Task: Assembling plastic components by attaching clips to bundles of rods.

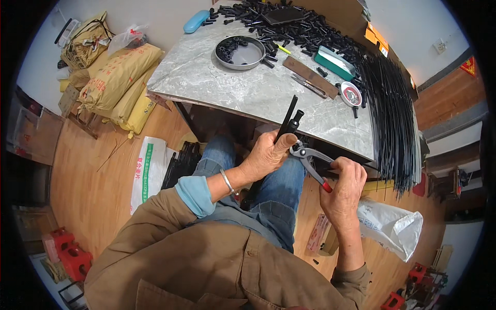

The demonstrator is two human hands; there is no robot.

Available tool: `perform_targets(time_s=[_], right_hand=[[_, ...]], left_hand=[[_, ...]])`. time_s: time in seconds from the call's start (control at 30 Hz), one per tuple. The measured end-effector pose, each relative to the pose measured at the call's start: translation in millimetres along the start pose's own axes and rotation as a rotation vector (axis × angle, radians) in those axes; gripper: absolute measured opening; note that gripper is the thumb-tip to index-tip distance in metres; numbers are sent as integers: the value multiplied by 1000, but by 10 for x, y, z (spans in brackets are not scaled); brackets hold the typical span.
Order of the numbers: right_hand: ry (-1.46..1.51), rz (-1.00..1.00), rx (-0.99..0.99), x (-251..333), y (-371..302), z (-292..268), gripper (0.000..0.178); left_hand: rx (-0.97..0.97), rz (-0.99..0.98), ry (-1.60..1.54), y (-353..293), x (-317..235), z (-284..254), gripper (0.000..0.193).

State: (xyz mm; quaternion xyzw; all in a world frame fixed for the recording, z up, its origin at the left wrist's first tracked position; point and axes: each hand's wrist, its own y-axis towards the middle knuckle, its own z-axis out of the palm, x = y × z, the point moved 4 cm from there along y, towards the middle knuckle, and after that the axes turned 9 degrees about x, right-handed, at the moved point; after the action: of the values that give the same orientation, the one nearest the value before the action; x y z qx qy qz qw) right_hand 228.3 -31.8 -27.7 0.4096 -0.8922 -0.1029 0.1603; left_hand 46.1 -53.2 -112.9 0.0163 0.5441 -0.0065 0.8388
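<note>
While the left hand (267, 154) wraps around a slim black rod (288, 113) and a thicker, black cylindrical fitting (295, 122), the right hand (343, 188) grips the red-sleeved handles of grey metal pliers (311, 154). Rod and fitting rise out of the left fist over the knees in blue jeans (280, 187), just before the near edge of the grey marbled tabletop (194, 67). The pliers' head is right beside the left thumb; whether its jaws bite on anything, I cannot tell.

To do this well, I would pinch the pieces firmly near the pliers' head, so they cannot twist or spring aside under pressure. That thumb seems the main risk: see it clear before squeezing. Setting the jaws squarely and pressing evenly should mark the black surface less. Small parts could drop to the wooden floor (113, 178), so working over the tabletop might be safer.
</note>
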Motion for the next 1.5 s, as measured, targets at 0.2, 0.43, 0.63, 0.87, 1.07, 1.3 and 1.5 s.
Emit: perform_targets(time_s=[0.2,0.43,0.63,0.87,1.07,1.3,1.5], right_hand=[[-2,152,49,-3,-159,121,46],[609,319,247,-28,-397,426,29],[1901,565,915,-9,-493,590,30],[640,10,382,-149,-238,300,20],[2219,357,922,-8,-770,688,22],[869,90,330,-114,-404,291,23],[2083,446,943,102,-859,663,28]], left_hand=[[-152,47,292,37,19,-86,57],[-119,-7,279,22,-40,-16,52],[-28,-109,50,-14,-39,21,49],[0,-6,30,-14,-65,-87,53],[94,16,9,-35,-96,47,65],[20,35,22,-91,-103,-15,61],[127,29,-42,-107,-126,89,49]])
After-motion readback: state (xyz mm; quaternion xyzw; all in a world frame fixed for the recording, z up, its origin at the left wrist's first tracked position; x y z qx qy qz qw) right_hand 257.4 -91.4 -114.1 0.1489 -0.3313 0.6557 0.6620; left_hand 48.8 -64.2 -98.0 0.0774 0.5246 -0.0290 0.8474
